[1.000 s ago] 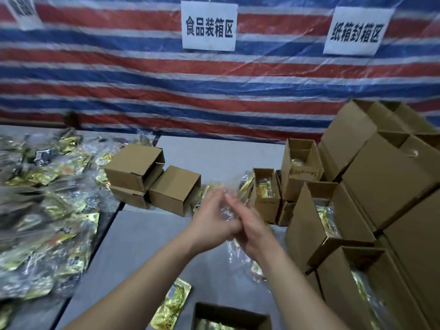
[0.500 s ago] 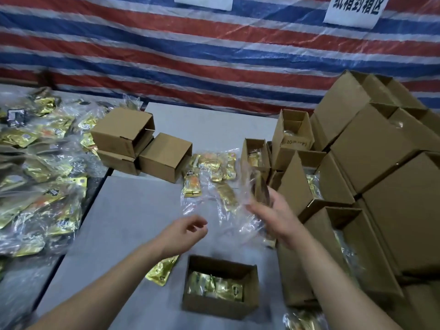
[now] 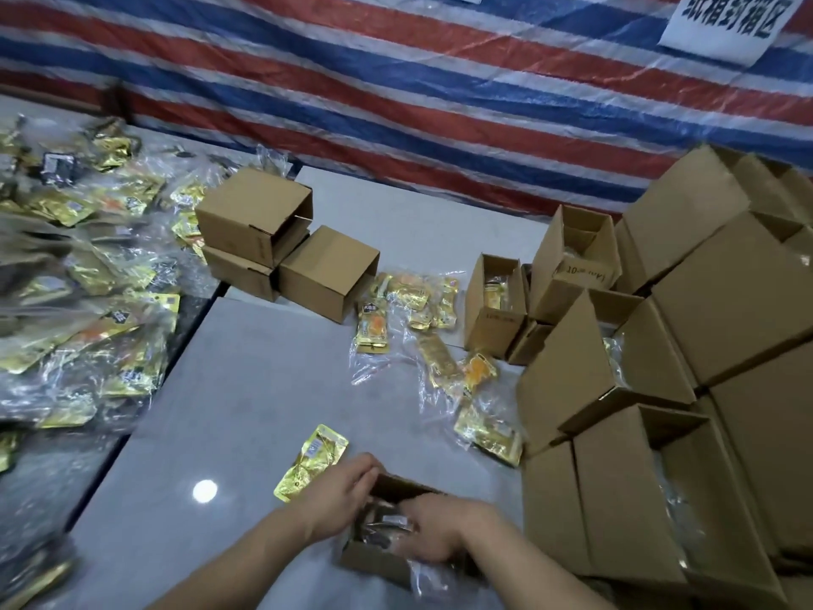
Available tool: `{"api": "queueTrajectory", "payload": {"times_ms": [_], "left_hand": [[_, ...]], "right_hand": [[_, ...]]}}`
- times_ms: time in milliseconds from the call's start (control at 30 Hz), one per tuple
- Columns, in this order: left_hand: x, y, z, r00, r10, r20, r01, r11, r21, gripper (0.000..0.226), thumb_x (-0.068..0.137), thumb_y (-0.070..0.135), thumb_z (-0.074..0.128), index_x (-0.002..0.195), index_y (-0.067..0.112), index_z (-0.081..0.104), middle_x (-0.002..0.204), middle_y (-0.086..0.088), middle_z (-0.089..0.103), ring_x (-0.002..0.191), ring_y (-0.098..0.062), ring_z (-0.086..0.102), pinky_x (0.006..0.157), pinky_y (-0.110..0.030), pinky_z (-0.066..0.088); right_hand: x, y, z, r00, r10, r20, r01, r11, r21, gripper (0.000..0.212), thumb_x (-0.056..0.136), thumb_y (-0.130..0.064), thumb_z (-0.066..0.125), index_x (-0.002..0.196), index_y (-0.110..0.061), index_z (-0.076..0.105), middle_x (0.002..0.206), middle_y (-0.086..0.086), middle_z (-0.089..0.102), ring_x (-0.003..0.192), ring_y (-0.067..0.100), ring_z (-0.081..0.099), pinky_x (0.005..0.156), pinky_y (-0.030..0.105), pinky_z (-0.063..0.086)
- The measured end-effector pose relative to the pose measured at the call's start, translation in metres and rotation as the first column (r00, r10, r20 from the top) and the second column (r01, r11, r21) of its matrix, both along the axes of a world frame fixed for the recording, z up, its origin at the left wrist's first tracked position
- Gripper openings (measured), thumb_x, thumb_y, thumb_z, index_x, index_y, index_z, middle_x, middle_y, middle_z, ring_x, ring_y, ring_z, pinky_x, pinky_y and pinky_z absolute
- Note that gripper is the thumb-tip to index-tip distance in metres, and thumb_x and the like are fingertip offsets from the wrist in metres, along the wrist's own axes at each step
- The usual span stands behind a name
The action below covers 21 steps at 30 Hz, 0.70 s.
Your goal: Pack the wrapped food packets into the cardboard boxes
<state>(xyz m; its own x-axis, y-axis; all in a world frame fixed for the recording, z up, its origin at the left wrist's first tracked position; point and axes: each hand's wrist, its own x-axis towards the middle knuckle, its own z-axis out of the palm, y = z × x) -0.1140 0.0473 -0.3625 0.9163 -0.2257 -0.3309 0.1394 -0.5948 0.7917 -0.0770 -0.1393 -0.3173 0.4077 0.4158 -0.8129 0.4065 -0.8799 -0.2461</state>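
A clear-wrapped bundle of food packets, held up above the desk half a second earlier in the right hand, is now being pressed down into the small open cardboard box at the near edge. The right hand is laid over the bundle inside the box, fingers bent onto the crinkled wrap; whether the wrap is pinched or merely pushed cannot be told through the blur. The left hand, which was hanging loosely curled in the air just before, has been brought to the far-left rim of the box, where its fingers are hooked over the cardboard to steady it. The view has also dropped toward the box, so the wall signs seen a second ago are largely cut off. One loose gold packet is left lying on the desk just beside the left hand, and further wrapped bundles remain spread near the middle of the desk, with a large heap of packets on the left. Stacked boxes stand to the right. The present box is judged to be nearly filled, with closing it and fetching another bundle likely to follow.
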Motion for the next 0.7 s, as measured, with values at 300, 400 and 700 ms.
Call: {"api": "queueTrajectory", "payload": {"times_ms": [300,400,700], "left_hand": [[-0.004,-0.001,-0.002,0.996,-0.028,0.083,0.026,0.999,0.025,0.025,0.107,0.025,0.039,0.113,0.015,0.061,0.109,0.000,0.065,0.101,-0.013,0.058,0.091,-0.025,0.041],[-0.003,0.000,-0.003,0.997,-0.028,0.078,0.026,0.999,0.025,0.025,0.107,0.026,0.040,0.115,0.015,0.061,0.108,0.003,0.064,0.102,-0.013,0.058,0.093,-0.027,0.042],[-0.004,0.001,-0.009,0.995,-0.050,0.081,0.051,0.999,-0.007,0.022,0.107,0.025,0.040,0.107,0.017,0.061,0.100,0.002,0.062,0.095,-0.012,0.058,0.089,-0.026,0.044]], "right_hand": [[-0.024,0.002,-0.024,0.962,-0.267,0.057,0.255,0.953,0.164,0.043,0.089,-0.039,0.065,0.128,-0.021,0.063,0.127,-0.003,0.067,0.116,0.014,0.061,0.093,0.020,0.045],[-0.021,-0.015,0.001,0.917,-0.399,0.003,0.382,0.880,0.282,0.032,0.088,-0.048,0.064,0.111,-0.027,0.071,0.105,-0.011,0.069,0.098,0.005,0.061,0.073,0.007,0.039],[-0.022,0.008,-0.029,0.972,-0.173,-0.160,0.152,0.979,-0.136,0.043,0.103,-0.024,0.037,0.134,-0.001,0.055,0.140,0.021,0.053,0.127,0.032,0.051,0.104,0.036,0.039]]}}
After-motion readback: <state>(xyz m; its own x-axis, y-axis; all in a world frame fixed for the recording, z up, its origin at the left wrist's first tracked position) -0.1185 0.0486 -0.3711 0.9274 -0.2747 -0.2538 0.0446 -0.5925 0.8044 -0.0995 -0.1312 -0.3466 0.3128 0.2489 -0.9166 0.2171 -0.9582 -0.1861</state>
